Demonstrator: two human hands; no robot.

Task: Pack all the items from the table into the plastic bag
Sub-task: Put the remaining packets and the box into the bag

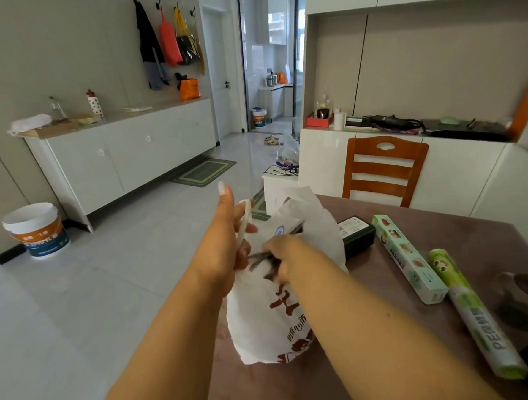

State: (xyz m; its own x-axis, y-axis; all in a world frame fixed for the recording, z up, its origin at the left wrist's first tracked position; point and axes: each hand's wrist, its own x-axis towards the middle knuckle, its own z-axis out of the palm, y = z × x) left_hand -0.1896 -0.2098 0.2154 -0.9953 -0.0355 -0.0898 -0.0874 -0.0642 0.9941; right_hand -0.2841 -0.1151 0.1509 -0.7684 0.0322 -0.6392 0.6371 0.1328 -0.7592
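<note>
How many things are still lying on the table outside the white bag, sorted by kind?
Wrap boxes: 1, the green box
Wrap rolls: 1, the green roll
Black adapters: 1, the adapter partly behind the plastic bag
Dark blurred object at the right edge: 1, kind unclear
Total: 4

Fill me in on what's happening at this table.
A person is packing a white plastic bag with red print at the edge of the brown table. The left hand holds the bag's handle up, while the right hand pushes a dark, blurred item into its mouth. Still out on the table: a black rectangular box, a pale green carton and a green cling-film roll.
</note>
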